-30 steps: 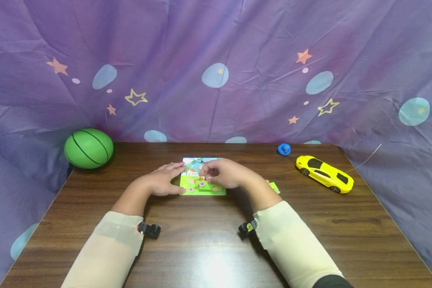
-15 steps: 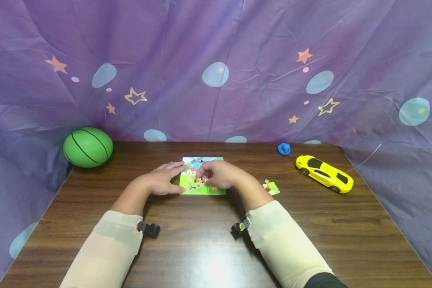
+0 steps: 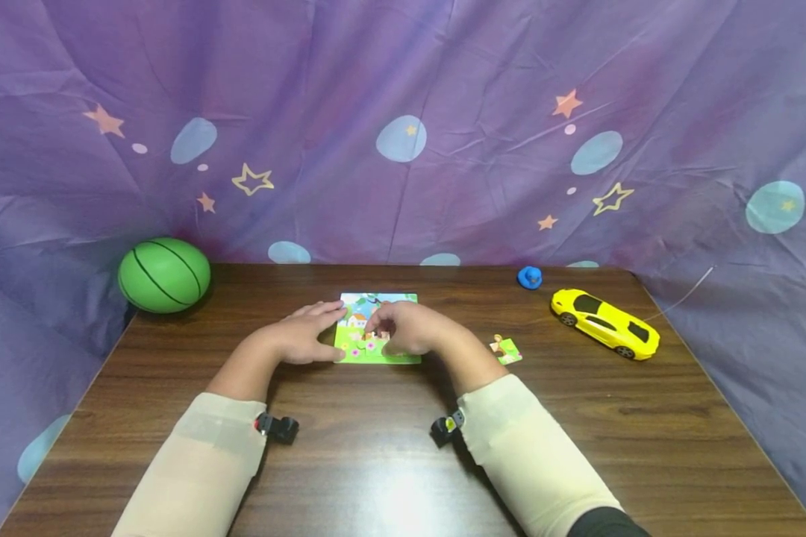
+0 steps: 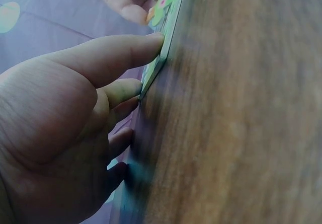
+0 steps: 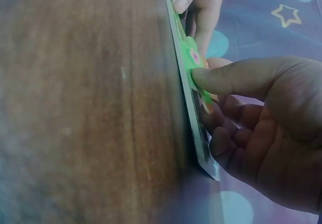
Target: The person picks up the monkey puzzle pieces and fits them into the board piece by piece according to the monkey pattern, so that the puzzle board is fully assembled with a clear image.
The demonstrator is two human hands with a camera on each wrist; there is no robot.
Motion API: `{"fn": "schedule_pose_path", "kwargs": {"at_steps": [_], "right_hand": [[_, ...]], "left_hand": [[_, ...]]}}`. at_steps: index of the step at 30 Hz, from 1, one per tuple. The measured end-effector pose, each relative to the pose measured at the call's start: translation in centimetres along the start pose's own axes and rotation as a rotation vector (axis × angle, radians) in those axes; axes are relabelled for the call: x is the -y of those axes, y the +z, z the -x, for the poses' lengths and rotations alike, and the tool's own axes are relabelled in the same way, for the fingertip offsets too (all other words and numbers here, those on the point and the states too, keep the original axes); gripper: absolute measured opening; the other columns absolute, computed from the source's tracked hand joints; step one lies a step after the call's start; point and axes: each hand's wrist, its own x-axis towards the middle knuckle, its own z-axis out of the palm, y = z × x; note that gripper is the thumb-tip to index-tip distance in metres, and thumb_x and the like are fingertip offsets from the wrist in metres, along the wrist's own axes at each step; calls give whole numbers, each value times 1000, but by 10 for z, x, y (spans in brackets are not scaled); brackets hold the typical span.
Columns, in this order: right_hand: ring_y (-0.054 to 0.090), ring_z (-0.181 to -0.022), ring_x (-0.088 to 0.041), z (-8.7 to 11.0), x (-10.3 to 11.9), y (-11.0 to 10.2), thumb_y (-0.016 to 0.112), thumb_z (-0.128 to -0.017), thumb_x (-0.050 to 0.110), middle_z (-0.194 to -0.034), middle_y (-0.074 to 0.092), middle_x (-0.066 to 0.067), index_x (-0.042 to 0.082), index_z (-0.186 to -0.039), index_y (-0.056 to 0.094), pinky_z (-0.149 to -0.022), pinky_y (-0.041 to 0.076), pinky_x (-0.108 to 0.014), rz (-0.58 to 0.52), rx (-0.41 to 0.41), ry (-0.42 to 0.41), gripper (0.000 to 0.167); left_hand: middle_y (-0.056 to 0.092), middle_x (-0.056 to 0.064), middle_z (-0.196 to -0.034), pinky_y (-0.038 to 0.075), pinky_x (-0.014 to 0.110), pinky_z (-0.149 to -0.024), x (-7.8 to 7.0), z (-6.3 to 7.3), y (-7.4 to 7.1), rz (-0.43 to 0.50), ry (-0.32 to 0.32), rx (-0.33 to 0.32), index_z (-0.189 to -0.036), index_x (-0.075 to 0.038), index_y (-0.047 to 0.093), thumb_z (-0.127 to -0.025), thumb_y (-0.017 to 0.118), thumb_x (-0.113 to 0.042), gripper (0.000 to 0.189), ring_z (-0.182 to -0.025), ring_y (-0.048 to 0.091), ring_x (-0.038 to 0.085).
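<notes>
A flat puzzle board (image 3: 361, 357) with a bright picture of a house, grass and flowers lies on the table in the head view. At its left edge, my left hand (image 3: 302, 338) rests its thumb and fingertips with the fingers fairly straight. Over the right half, my right hand (image 3: 413, 326) pinches a green puzzle piece (image 5: 191, 57) with a pink flower. The right wrist view shows the thumb on that piece, which sits slightly raised over the board. Part of the board is hidden under the right hand.
Another puzzle piece (image 3: 508, 350) lies loose to the right, beside the right forearm. Farther right are a yellow toy car (image 3: 604, 324) and a blue rubber duck (image 3: 530, 278). A green ball (image 3: 164, 274) sits at the back left. Behind the table hangs a purple curtain (image 3: 336, 149).
My right hand has shifted a little left with the green piece, which now lies lower in the picture. The forearm's move uncovers the loose piece. My left hand stays in place.
</notes>
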Motion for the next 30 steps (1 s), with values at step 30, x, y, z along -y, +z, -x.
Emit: {"fn": "schedule_pose_path", "kwargs": {"at_steps": [30], "right_hand": [[65,-123,-23,-2,-3,2,84,-83,11,-116,74,-2,21,-126,79,-115,51,-44,64,32,14,45]], "left_hand": [[14,9,-182,12,71,-133,0,0,0,1,3,-4,-172,-16,24,-98,68,-51,94,-168,9,45]]}}
